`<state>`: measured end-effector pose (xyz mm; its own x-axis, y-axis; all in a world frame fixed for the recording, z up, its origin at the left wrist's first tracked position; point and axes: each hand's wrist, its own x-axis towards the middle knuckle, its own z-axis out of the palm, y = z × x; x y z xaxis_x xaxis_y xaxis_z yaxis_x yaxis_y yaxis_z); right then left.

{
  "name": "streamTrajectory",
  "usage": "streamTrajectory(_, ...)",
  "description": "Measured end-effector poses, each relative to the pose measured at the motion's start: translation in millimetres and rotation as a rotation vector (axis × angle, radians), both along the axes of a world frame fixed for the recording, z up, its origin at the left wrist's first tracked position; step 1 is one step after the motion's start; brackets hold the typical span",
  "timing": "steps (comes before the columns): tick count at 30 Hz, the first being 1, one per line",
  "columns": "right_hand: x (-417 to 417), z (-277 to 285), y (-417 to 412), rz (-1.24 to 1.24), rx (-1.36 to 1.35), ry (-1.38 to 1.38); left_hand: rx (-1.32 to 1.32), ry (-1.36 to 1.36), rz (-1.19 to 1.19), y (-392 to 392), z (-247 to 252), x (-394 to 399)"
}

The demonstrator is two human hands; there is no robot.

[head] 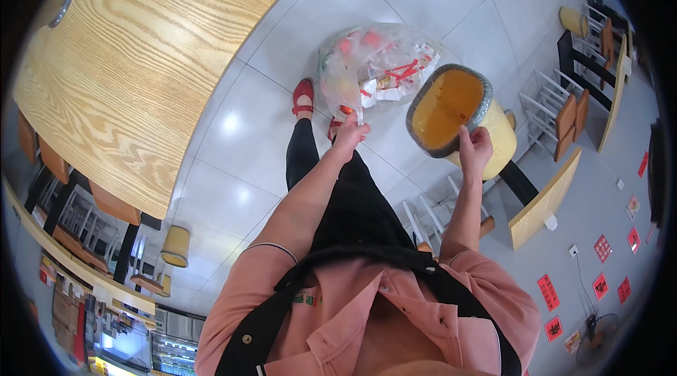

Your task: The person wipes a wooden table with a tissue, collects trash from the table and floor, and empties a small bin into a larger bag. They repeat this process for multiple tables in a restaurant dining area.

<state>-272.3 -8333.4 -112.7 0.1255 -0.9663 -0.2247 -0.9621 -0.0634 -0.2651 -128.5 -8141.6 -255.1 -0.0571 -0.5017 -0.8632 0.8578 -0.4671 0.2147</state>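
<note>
My left hand (pixel 351 135) grips the gathered edge of a clear plastic trash bag (pixel 338 66), which rests on the tiled floor in front of my feet. Wrappers, white paper pieces and red strips show inside the bag. With my right hand (pixel 475 148) I hold the near rim of a yellow plastic trash bin (pixel 500 138), tilted so that its mouth faces me. Dark grey plastic film lines the rim, and a small red scrap lies inside. The bin is to the right of the bag.
A large wood-grain table (pixel 137 58) fills the upper left. Chairs with brown seats (pixel 566 117) and another table (pixel 545 199) stand at the right. More yellow bins (pixel 175 246) stand at the lower left and far right. My red shoe (pixel 303 94) is near the bag.
</note>
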Motion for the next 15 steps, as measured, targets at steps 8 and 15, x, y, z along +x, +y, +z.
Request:
streamTrajectory(8, -3.4, -29.2, -2.3, 0.068, 0.042, 0.067, 0.016, -0.022, -0.039, 7.6, -2.9, -16.0)
streamTrajectory(15, -18.6, -35.8, -7.1, 0.093, -0.024, 0.045, 0.029, -0.079, -0.003, 6.2, -9.4, -25.5)
